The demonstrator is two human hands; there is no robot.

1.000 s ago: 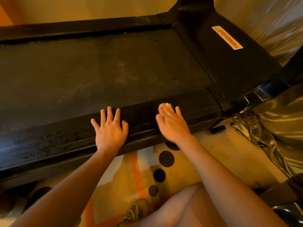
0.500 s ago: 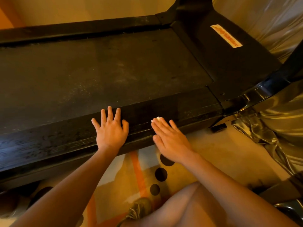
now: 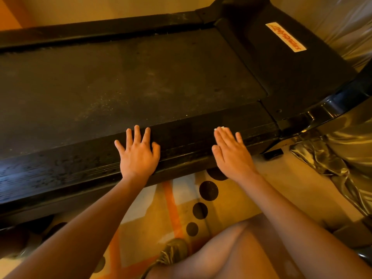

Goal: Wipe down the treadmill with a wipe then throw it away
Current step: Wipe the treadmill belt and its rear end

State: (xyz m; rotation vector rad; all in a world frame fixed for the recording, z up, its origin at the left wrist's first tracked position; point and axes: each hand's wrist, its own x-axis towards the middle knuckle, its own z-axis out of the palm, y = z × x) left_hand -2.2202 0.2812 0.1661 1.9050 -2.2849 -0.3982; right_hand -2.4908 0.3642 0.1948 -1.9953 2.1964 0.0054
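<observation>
The black treadmill (image 3: pixel 141 81) fills the upper view, its dusty belt running left to right and a glossy side rail along the near edge. My left hand (image 3: pixel 138 154) rests flat on that near rail with fingers spread. My right hand (image 3: pixel 231 154) presses flat on the same rail further right. A small white edge of the wipe (image 3: pixel 220 128) peeks out past its fingertips; the remainder is hidden under the palm.
The motor cover with a white and red label (image 3: pixel 285 36) lies at the right end. Shiny plastic sheeting (image 3: pixel 342 150) bunches up at the right. A patterned mat with black dots (image 3: pixel 208 191) covers the floor below, beside my knee (image 3: pixel 237 252) and shoe (image 3: pixel 173 251).
My right hand slid left along the rail with the wipe under it, then back to the right. My left hand stayed put on the rail.
</observation>
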